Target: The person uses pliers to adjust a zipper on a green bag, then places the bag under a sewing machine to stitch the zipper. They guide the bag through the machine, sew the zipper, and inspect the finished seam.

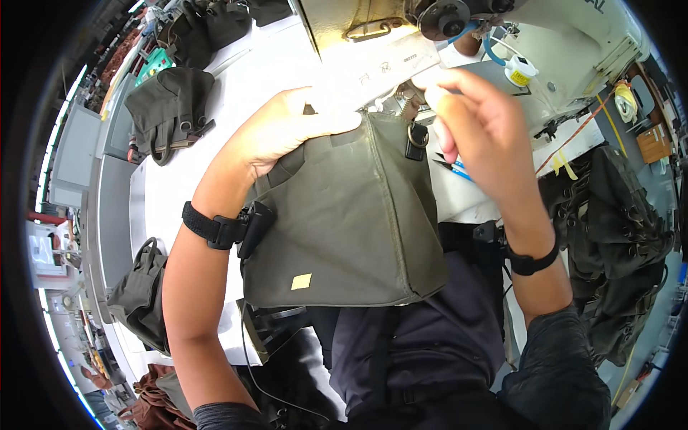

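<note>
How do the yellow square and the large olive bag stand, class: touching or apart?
Touching: the head view shows the yellow square flat on the large olive bag.

Left hand (290,125) grips a bag (333,222) mid-frame by its top; right hand (480,125) curls right of centre; sewing machine (573,43), upper right.

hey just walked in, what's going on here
A person has a dark olive bag up against a sewing machine. Their left hand is at the bag's upper edge, its fingers partly hidden. The right hand is raised with curled fingers near the upper corner, by a black tab; whether it grips anything is unclear. Another dark bag lies on the white table to the left.
</note>
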{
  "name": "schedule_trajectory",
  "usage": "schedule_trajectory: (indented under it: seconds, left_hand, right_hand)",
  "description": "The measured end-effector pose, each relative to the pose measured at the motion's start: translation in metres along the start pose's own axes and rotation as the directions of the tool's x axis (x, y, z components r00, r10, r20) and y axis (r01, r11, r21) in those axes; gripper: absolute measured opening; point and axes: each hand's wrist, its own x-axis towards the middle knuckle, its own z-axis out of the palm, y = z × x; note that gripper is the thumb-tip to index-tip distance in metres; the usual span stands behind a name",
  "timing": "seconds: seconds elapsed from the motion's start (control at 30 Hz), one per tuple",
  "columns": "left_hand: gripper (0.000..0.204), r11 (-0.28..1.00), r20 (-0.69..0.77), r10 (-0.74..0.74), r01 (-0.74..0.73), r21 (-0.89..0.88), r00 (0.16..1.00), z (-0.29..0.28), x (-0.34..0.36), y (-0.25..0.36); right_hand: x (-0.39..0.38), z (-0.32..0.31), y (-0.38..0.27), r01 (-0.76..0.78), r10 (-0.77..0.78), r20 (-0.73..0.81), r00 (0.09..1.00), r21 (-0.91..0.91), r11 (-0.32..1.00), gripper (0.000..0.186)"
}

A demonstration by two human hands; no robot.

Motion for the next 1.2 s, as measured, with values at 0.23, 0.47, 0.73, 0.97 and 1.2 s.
schedule_trajectory:
  seconds: [0.23, 0.47, 0.73, 0.97, 1.2]
  left_hand:
    - [0.038, 0.982, 0.006, -0.050, 0.050, -0.183, 0.999, -0.003, 0.003, -0.022]
    - [0.037, 0.963, -0.025, -0.215, 0.208, -0.168, 0.976, -0.006, -0.007, -0.026]
    - [0.035, 0.961, 0.027, -0.226, 0.227, -0.160, 0.974, -0.002, -0.002, 0.009]
    - [0.026, 0.975, -0.279, 0.222, -0.214, 0.059, 0.934, 0.027, 0.016, -0.044]
    - [0.019, 0.950, -0.283, 0.313, -0.305, 0.070, 0.907, 0.016, -0.002, -0.048]
  right_hand:
    - [-0.050, -0.032, 0.007, 0.146, -0.266, -0.220, 0.939, -0.443, 0.884, 0.014]
    - [0.026, -0.173, -0.078, 0.297, -0.850, -0.340, 0.402, -0.830, 0.472, 0.029]
    - [0.225, -0.455, -0.141, -0.427, 0.141, -0.452, 0.881, -0.629, 0.650, 0.052]
    - [0.078, -0.456, 0.045, -0.031, -0.756, -0.232, 0.612, -0.962, 0.270, 0.048]
    - [0.121, -0.380, -0.089, -0.156, -0.367, -0.554, 0.748, -0.683, 0.714, 0.059]
